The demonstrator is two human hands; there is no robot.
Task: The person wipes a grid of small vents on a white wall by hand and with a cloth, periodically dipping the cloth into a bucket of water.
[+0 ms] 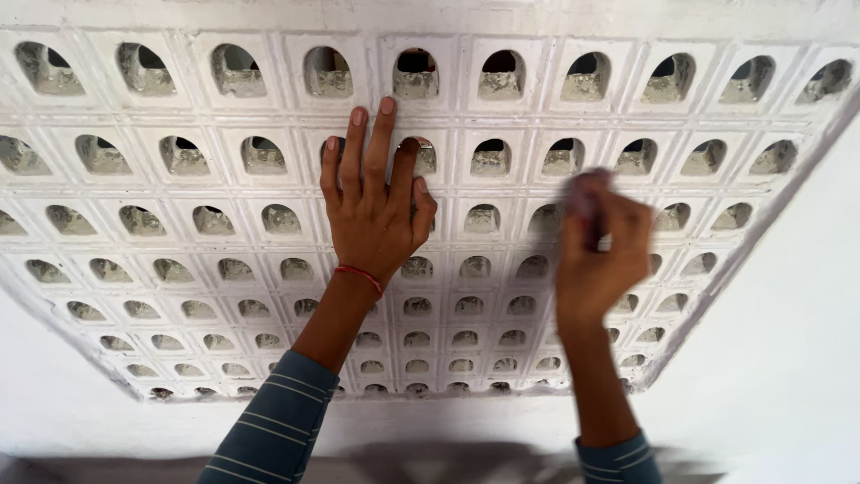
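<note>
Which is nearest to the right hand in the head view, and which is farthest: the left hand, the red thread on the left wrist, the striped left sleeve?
From the right hand:
1. Left hand, flat on the white lattice wall, to its left.
2. Red thread, on the left wrist, lower left.
3. Striped left sleeve, bottom left, farthest.

A building's masonry wall: white-painted ventilation lattice point(224, 242) set into plain plaster point(788, 358).
</note>
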